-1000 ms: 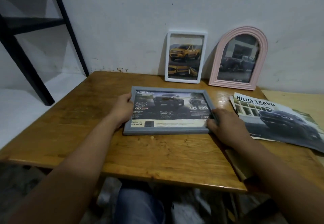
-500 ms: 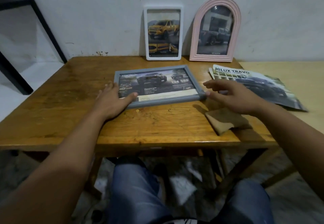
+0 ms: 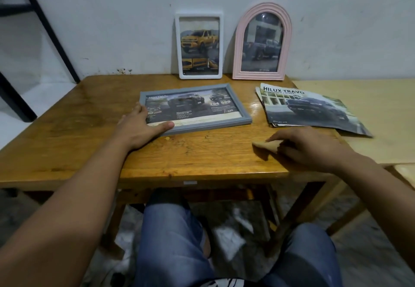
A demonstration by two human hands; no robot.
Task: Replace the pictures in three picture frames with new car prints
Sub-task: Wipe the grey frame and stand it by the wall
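Note:
A grey picture frame (image 3: pixel 238 109) with a dark car print lies flat in the middle of the wooden table (image 3: pixel 89 134). My left hand (image 3: pixel 139 125) rests on its near left corner, fingers spread and thumb along the front edge. My right hand (image 3: pixel 307 149) lies at the table's near right on a folded tan cloth (image 3: pixel 266 146), its fingers curled onto it. A white frame (image 3: pixel 198 14) with a yellow truck print and a pink arched frame (image 3: pixel 240 39) with a dark truck print lean upright against the wall.
A stack of car brochures (image 3: pixel 314 111) lies at the table's right, overlapping a lighter wooden table (image 3: pixel 370 98). A black metal rack (image 3: pixel 40 23) stands at the far left. My knees sit under the table's front edge.
My right hand left the grey frame's right edge and moved down to the tan cloth. My left hand stayed on the frame's left corner. The camera tilted down and back.

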